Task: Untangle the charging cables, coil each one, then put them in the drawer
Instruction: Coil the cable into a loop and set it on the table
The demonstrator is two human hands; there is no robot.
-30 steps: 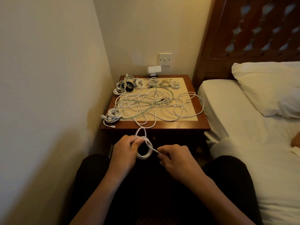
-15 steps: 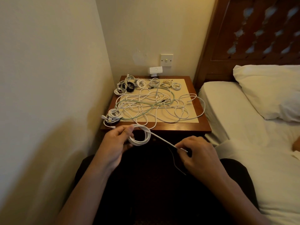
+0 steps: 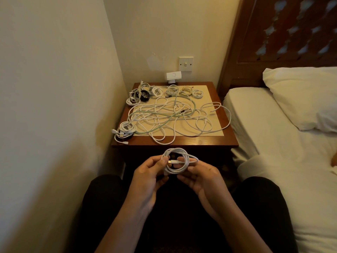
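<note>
On coil (image 3: 179,162), right hand (image 3: 204,178) now gripping

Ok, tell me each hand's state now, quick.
Left hand: closed, pinching the left side of the coil.
Right hand: closed, holding the right side of the same coil.

The left forearm (image 3: 125,223) and the right forearm (image 3: 235,223) rise from the bottom edge of the frame and converge at lower centre. The left hand (image 3: 147,172) is turned palm inward, thumb and forefinger pinching the left side of a coiled white cable (image 3: 184,168). The right hand (image 3: 203,178) lies palm up, its fingers (image 3: 183,178) curled round the coil's right side.
</note>
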